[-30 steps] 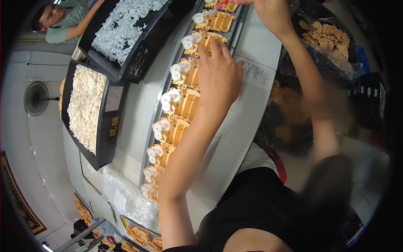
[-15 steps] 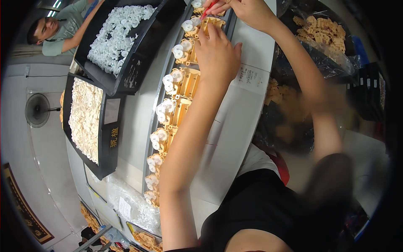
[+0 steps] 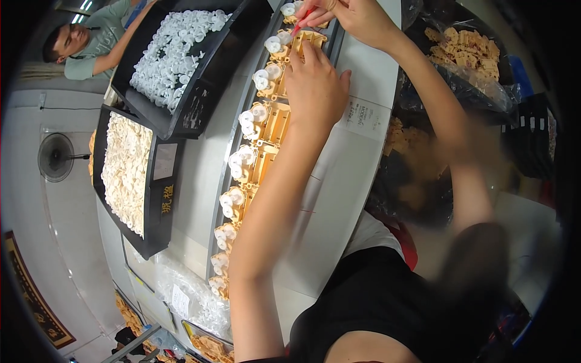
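Parts bins [image 3: 213, 75] and lined-up yellow housings [image 3: 278, 124] mark an assembly workshop.

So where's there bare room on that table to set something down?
Mainly the wide stretch of tabletop between the left forearm and the person's black top. A narrower strip lies between the black bins and the row of orange parts. It's crowded at the row's far end, where the left hand and right hand are, and by the clear bag.
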The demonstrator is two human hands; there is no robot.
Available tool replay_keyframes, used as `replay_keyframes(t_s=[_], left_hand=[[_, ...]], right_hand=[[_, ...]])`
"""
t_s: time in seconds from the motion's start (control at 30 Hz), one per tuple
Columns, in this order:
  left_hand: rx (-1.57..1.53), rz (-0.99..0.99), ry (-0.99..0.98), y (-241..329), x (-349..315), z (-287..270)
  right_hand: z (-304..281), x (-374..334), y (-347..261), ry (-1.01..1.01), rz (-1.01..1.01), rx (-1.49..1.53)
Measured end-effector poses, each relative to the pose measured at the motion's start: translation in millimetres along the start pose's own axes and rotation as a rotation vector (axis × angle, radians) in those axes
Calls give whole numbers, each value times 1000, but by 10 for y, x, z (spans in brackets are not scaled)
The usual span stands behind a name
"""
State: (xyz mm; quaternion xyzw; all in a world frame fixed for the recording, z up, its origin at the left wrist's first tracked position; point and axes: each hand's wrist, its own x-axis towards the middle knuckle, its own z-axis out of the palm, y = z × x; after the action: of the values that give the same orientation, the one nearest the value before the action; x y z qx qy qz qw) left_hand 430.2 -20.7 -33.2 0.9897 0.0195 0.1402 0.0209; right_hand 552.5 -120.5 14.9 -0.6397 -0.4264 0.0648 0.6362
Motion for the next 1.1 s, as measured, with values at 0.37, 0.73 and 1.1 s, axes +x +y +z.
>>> replay_keyframes(t_s=[0.37,0.73,1.1], left_hand=[[4,-55,128,221,135,-37],[120,-131,97,177,773,344],[120,-148,7,142,760,326]], right_hand=[[-481,112,206,139,-133,-85],[-468,418,573,80,-81,-100],[-366,593,525,234,81,-129]])
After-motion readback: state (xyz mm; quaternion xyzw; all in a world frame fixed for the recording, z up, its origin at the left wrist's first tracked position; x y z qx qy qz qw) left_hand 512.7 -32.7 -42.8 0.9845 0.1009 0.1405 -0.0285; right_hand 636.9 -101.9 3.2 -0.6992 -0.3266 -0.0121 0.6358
